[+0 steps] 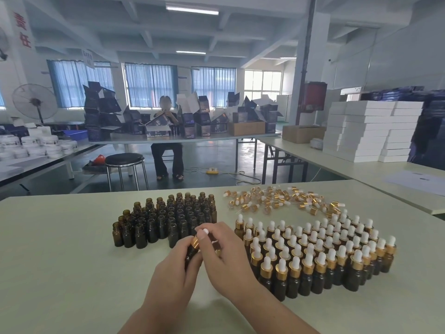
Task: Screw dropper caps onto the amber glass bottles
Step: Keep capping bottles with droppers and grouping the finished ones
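step: one amber bottle (191, 254) held over the near-middle counter (60, 261), dropper cap (195, 241) going on; looks mid-twist, can't tell how far it's seated.
left hand (172, 268): closed round the bottle body, bottle tilted, neck pointing up and away.
right hand (222, 254): fingers pinched on the cap, gold collar and white bulb tip showing between them; not holding anything else that I can see.
done: capped bottles (320, 249) stand in a dense block on the right, near side, touching each other. Block runs from just beside the right hand out towards the right edge.
left: uncapped bottles (168, 218) stand in a packed cluster on the left, just beyond the hands. Open necks, no caps.
supply: loose dropper caps (281, 200) lie scattered on the far right of the counter, behind the capped block, well apart from the hands. Plenty there; whether it matches the open bottles one for one I can't tell.
progress estimate: the two groups look broadly similar in size, so roughly half done, maybe a bit over. Judgement from group size only, no count.
next: finish this one, park it with the capped block, then take a bottle from the left cluster and a cap from the far pile.
risk: cross-threading on a tilted bottle; knocking the tight rows when setting down.
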